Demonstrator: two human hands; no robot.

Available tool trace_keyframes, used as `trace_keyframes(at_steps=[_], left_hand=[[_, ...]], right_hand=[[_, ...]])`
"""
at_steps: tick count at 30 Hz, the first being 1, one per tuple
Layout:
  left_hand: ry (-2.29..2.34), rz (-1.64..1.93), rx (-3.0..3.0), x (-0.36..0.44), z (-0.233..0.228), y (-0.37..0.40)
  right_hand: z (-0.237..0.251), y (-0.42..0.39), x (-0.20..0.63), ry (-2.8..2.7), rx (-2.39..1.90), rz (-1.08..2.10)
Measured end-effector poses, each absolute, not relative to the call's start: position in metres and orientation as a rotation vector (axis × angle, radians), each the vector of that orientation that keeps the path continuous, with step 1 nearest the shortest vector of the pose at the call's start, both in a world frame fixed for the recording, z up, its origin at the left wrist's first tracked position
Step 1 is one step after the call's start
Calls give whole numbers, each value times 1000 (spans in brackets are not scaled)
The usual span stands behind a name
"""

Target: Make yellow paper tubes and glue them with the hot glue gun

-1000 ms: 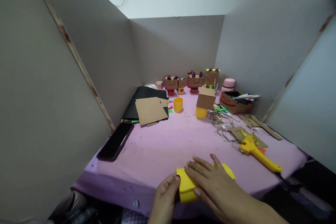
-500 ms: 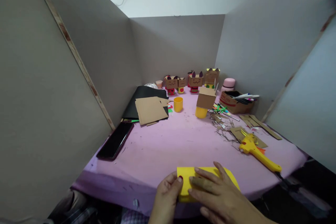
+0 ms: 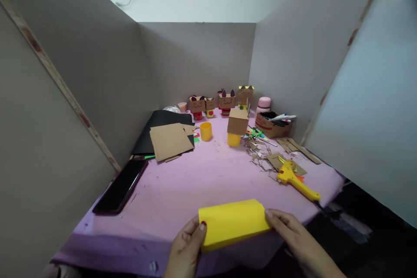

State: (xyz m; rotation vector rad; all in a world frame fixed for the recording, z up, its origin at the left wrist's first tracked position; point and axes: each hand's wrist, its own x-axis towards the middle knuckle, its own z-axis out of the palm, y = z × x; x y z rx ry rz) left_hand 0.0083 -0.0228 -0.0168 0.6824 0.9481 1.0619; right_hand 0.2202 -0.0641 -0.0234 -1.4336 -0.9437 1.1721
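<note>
A folded sheet of yellow paper [image 3: 233,225] is held level at the table's front edge, its right end tapering at the corner. My left hand [image 3: 186,245] pinches its left end, thumb on top. The right end is between the thumb and fingers of my right hand [image 3: 289,234]. Farther back stand a yellow cup [image 3: 206,131] and a cardboard box [image 3: 237,121] set on a second yellow cup [image 3: 233,140].
On the right lie a yellow glue gun [image 3: 296,180], cardboard scraps and a box of pens [image 3: 273,126]. A phone [image 3: 120,186], cardboard sheets [image 3: 171,141] and black sheets [image 3: 143,132] lie left. Cardboard animal figures [image 3: 226,100] line the back, near a pink bottle [image 3: 263,104].
My right hand has gone from lying flat over the yellow paper to gripping its right end. The paper now shows uncovered and slightly tilted. The view has turned a little to the right.
</note>
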Motion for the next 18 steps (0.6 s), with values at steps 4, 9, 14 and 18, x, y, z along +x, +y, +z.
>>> trace_keyframes(at_steps=[4, 9, 14, 18], left_hand=[[1000, 1045, 768, 7, -11, -21], [993, 962, 971, 5, -11, -19], [961, 947, 1023, 5, -10, -19], [960, 972, 1041, 5, -12, -19]], right_hand=[[-28, -58, 222, -959, -1323, 1268], [-32, -58, 228, -997, -1301, 1195], [-38, -60, 230, -1108, -1400, 1054], [-42, -60, 229, -1175, -1496, 942]])
